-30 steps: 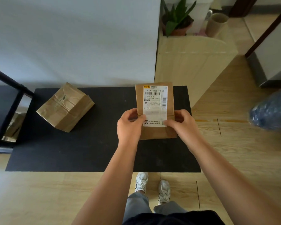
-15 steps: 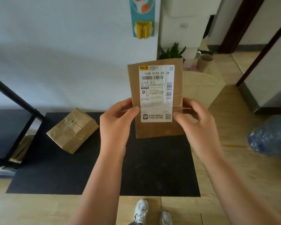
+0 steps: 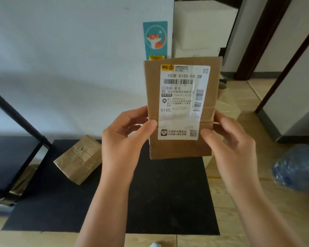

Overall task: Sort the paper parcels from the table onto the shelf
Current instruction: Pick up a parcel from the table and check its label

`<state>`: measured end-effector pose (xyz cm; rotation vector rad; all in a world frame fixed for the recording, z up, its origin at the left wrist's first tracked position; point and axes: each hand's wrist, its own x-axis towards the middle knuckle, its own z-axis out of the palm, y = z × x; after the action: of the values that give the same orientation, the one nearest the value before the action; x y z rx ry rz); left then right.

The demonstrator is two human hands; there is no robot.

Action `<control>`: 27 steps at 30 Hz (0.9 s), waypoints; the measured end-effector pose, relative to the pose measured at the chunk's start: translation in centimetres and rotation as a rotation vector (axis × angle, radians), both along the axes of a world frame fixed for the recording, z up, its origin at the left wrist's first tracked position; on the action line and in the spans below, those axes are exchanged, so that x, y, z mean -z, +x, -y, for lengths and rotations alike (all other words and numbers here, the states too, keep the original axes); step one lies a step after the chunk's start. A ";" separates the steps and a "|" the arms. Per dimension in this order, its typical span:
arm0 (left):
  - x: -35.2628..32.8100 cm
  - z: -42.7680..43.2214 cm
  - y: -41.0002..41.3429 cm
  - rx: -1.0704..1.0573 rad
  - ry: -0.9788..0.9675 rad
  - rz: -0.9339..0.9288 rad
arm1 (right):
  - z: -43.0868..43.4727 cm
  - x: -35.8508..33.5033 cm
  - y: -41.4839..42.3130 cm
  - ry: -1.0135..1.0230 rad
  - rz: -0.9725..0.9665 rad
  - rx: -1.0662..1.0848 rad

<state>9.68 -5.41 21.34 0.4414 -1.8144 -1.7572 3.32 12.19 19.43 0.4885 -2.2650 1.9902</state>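
Note:
I hold a flat brown paper parcel (image 3: 181, 148) upright in front of me, its white shipping label facing me. My left hand (image 3: 125, 139) grips its lower left edge, thumb on the label. On the lower right edge, my right hand (image 3: 227, 139) pinches it the same way. A second, crumpled brown paper parcel (image 3: 78, 162) lies on the black table (image 3: 168, 202), left of my left hand. The black shelf (image 3: 11, 157) stands at the far left, with a brown parcel partly visible on a lower level.
A white wall is behind the table, with a teal sticker (image 3: 155, 39) on it. White boxes (image 3: 200, 29) stand behind the parcel. A blue plastic bag (image 3: 296, 168) lies on the wooden floor at right. A dark door frame (image 3: 253, 56) is at back right.
Both hands have lifted the labelled parcel off the table and raised it up toward my face. My view has tilted up, so the table sits lower in frame.

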 end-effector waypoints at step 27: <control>1.1 -2.0 3.9 -0.059 0.036 0.084 | -1.2 0.2 2.7 0.076 0.049 -0.105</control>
<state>13.62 -3.39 20.27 0.5858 -1.8097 -1.7573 5.98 13.43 19.28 0.5841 -2.3988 1.9904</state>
